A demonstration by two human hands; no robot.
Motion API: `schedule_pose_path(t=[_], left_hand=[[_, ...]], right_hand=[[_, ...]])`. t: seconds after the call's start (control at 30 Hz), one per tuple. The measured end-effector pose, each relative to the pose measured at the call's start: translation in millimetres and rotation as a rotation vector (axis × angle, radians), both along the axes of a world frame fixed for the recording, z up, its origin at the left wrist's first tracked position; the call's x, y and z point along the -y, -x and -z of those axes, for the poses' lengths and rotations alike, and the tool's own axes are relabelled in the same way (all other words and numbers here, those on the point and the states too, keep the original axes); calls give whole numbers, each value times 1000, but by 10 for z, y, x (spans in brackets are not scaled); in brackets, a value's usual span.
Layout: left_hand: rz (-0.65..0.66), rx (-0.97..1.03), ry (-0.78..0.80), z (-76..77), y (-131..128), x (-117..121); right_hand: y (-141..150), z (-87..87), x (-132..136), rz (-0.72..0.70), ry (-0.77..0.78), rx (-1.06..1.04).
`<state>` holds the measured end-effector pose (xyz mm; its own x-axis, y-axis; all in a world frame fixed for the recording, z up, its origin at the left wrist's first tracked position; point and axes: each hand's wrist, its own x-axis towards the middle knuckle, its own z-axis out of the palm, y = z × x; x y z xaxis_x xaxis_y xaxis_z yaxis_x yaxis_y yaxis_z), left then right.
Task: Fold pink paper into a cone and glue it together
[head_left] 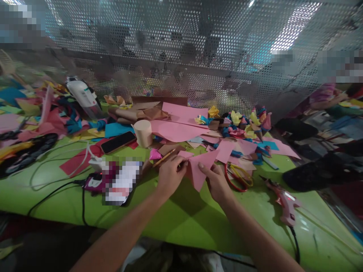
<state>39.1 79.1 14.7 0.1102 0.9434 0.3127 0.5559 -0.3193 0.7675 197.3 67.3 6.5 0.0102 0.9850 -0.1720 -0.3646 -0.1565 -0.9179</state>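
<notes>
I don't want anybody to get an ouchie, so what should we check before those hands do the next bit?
1. Pink paper held by both the left hand and right hand: ok.
2. Glue gun apart from both hands: ok, it lies off to the right.
3. Glue gun cool: cannot tell.
4. Cream cylinder standing upright: ok.
5. Green table tidy: not ok, crumpled paper lies beyond the hands.

Item count, table (181,223)
Left hand (171,175), 1; right hand (217,181), 1; held sheet (198,173), 1; phones (119,142), 2; cylinder (144,135), 1; bottle (84,96) toward far edge, 1; glue gun (285,206) near right edge, 1.
</notes>
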Motion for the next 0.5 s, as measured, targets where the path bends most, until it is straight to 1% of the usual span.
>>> schedule_pose_path(t=[0.1,0.27,0.37,0.5], left_hand=[[5,32,-13,-2,-10,8],[58,123,-10,15,-16,-2],[41,128,-11,41,-12,-20],[-15,95,-36,73,-11,-32]], right_hand=[[12,21,-2,1,3,27],[35,36,-13,-5,-11,-29],[33,38,-12,-21,-11,-17],[41,26,20,-48,-4,-2]])
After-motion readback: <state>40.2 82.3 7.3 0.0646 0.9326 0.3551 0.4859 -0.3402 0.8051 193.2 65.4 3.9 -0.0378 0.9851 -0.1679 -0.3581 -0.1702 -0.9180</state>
